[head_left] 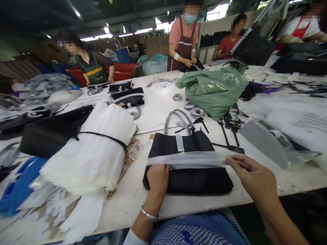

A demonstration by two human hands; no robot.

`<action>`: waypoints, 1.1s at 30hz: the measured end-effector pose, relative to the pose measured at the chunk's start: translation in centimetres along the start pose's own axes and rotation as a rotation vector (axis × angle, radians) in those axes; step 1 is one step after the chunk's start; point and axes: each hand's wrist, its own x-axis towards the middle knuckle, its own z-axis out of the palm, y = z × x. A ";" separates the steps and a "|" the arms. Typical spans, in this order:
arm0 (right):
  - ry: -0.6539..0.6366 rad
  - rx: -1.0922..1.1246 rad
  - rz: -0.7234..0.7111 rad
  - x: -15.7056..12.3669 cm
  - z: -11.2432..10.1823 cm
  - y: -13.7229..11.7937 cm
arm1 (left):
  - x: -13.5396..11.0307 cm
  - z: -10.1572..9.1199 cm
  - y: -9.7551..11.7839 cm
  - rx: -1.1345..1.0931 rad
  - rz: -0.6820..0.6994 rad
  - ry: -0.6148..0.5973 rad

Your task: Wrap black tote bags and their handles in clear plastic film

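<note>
A black handbag lies on the table in front of me, its handles wrapped in clear plastic and pointing away. A translucent plastic strip stretches across the bag's front from side to side. My right hand pinches the strip's right end, just beyond the bag's right side. At the left, my left hand is closed on the strip against the bag, its fingertips partly hidden. A pale tab sits on the bag's upper middle.
A bundle of white foam sheets, tied with black cord, lies left. A grey tape dispenser stands right. Beyond are a green plastic bag, strap rolls and black straps. Several co-workers stand or sit around the table.
</note>
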 end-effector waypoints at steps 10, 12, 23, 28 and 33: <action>-0.157 -0.178 0.112 1.7 2.4 3.4 | -0.7 2.2 0.0 0.015 0.058 0.217; -0.174 -0.187 0.103 1.6 2.6 3.4 | -0.6 2.1 0.1 0.019 0.055 0.212; -0.163 -0.162 0.073 1.0 2.5 2.8 | -2.4 -1.7 -1.7 -0.181 0.258 0.117; -0.158 -0.149 0.050 1.0 2.3 2.9 | -4.5 -2.9 -0.1 -0.331 0.415 0.116; -0.146 -0.161 0.024 1.1 2.5 3.4 | -3.8 -0.6 1.7 -0.263 0.623 -0.076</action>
